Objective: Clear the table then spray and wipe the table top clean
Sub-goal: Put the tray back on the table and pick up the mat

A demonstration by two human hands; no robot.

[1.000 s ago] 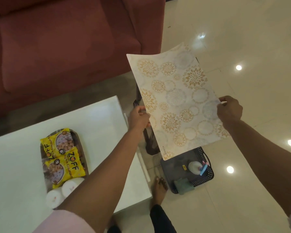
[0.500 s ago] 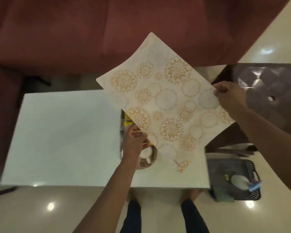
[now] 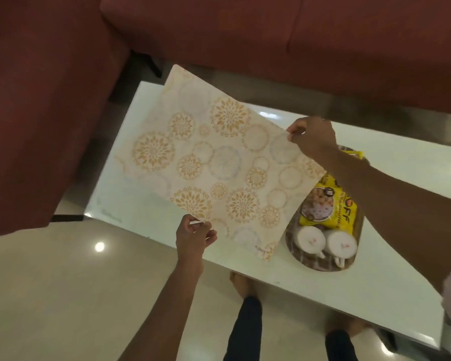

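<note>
Placemat [image 3: 214,168], pinched by both hands, above table [image 3: 401,162]

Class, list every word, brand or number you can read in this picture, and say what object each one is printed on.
"KUBER": small print near the lower corner of the patterned placemat.
"FF": large letters on the yellow snack packet; the arm hides the start of the word.
Smaller print on the packet is too blurred to read.
The two white cups show only tiny marks, not legible.
</note>
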